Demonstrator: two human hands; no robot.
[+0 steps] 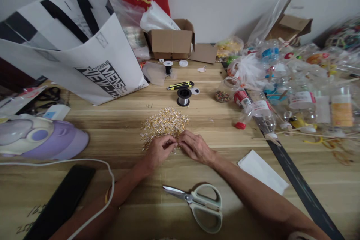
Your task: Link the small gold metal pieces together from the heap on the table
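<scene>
A loose pile of small gold and silver metal pieces (164, 122) lies on the wooden table, too fine to tell apart one by one. At its near edge my left hand (160, 152) has thumb and forefinger pinched together. My right hand (197, 147) meets it there, fingers curled and fingertips touching the left ones. Whatever the fingertips hold is too small and covered to make out. Closer to me lies a pair of scissors (206, 206) with pale handles, its blades pointing left. Behind the pile stands a black spool of thin wire (183, 98).
A yellow-black utility knife (180, 85) lies behind the spool. At left are a large white bag (112, 71), a purple-and-white device (56, 142) and a white cable (109, 172) crossing my left forearm. Plastic bottles (261, 108) crowd the right; folded white paper (263, 171) lies beside my right forearm.
</scene>
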